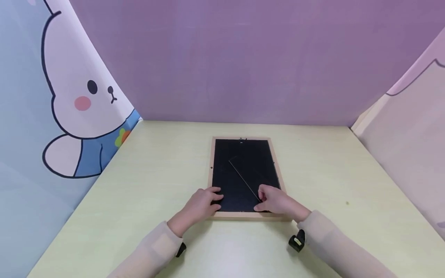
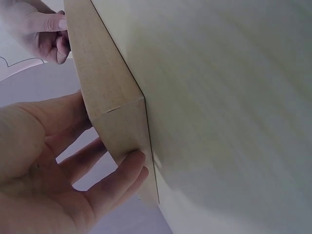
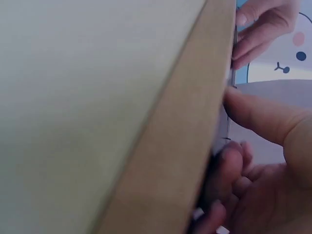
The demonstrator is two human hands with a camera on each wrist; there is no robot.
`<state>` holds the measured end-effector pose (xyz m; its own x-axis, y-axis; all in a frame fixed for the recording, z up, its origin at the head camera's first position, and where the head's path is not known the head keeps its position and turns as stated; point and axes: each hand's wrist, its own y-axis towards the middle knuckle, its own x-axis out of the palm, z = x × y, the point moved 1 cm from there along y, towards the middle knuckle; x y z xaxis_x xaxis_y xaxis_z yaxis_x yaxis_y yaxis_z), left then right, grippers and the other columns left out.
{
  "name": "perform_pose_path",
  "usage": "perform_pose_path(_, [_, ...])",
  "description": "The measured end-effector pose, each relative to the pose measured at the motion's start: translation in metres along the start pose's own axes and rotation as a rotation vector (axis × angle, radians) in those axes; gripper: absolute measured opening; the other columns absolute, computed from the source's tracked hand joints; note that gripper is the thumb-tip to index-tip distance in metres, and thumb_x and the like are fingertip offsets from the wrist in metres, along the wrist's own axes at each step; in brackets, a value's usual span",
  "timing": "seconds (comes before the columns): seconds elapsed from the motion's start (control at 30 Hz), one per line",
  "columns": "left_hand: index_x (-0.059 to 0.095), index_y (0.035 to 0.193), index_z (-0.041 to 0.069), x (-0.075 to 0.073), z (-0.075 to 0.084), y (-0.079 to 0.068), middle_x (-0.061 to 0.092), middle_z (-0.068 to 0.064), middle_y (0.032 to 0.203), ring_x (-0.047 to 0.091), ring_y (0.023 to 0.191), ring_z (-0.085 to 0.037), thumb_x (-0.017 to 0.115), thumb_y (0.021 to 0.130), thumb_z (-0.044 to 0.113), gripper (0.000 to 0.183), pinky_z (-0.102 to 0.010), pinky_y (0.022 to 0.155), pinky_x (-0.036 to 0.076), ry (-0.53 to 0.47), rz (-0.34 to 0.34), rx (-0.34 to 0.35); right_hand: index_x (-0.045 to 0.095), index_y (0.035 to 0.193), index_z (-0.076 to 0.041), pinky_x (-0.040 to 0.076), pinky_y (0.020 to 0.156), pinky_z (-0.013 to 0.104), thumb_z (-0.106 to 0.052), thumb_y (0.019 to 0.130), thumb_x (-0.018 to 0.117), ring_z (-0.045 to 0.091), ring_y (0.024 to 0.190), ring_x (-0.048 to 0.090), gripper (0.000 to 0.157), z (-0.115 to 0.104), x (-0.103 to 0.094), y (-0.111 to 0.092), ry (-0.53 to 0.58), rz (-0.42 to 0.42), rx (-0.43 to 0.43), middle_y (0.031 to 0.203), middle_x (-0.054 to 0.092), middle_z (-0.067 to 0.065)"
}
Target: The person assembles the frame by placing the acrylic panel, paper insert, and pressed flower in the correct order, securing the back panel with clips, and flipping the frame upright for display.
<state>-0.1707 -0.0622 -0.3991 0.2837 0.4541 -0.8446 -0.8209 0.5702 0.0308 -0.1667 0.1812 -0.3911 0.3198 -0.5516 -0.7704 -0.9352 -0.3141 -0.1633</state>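
On one tabletop, one black-backed frame is laid midway between side edges, near the far edge. Two hands: left hand relaxed, touching the frame; right hand curled at one stand, grasp uncertain. Step judged: stand being handled; steady bracing is called for next.

We are seeing the head view in bright, even light, with a pale sheen spreading over the near part of the desk and soft shadows falling along the inner sides of the left sleeve and the right sleeve. In both wrist views we are getting a dimmer, hazier picture; in the right one, the wooden frame is blurring near the camera.
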Motion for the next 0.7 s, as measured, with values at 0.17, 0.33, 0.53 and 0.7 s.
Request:
perform_pose_path(0.17, [0.062, 0.115, -0.003, 0.000, -0.001, 0.000, 0.048, -0.017, 0.131, 0.058, 0.101, -0.031, 0.063, 0.086, 0.008, 0.031, -0.034, 0.077, 0.045, -0.006, -0.003, -0.001, 0.044, 0.073, -0.007, 0.030, 0.054, 0.028, -0.015, 0.074, 0.077, 0.016, 0.059, 0.039, 0.034, -0.006, -0.006, 0.011, -0.100, -0.115, 0.059, 0.066, 0.038, 0.001])
perform_pose_path(0.33, [0.062, 0.116, -0.002, 0.001, -0.002, 0.001, 0.048, -0.016, 0.131, 0.054, 0.108, -0.033, 0.064, 0.086, 0.009, 0.031, -0.036, 0.081, 0.046, -0.005, -0.005, -0.003, 0.046, 0.076, -0.007, 0.031, 0.054, 0.029, -0.016, 0.073, 0.078, 0.017, 0.061, 0.040, 0.033, -0.011, -0.009, 0.016, -0.156, -0.176, 0.107, 0.069, 0.040, 0.002])
perform_pose_path(0.53, [0.062, 0.115, -0.003, 0.001, -0.004, 0.001, 0.049, -0.017, 0.131, 0.062, 0.089, -0.024, 0.064, 0.086, 0.008, 0.031, -0.031, 0.074, 0.045, -0.010, -0.011, -0.002, 0.046, 0.076, -0.008, 0.031, 0.054, 0.029, -0.016, 0.074, 0.077, 0.017, 0.061, 0.040, 0.032, -0.012, -0.007, 0.016, -0.167, -0.183, 0.104, 0.068, 0.041, 0.002])
perform_pose_path(0.7, [0.062, 0.115, -0.003, 0.001, -0.005, 0.002, 0.049, -0.016, 0.130, 0.061, 0.092, -0.025, 0.064, 0.086, 0.008, 0.031, -0.032, 0.077, 0.046, -0.023, -0.018, -0.005, 0.045, 0.075, -0.008, 0.030, 0.053, 0.028, -0.015, 0.075, 0.076, 0.016, 0.058, 0.038, 0.032, -0.009, -0.005, 0.010, -0.154, -0.128, 0.053, 0.065, 0.040, 0.001])
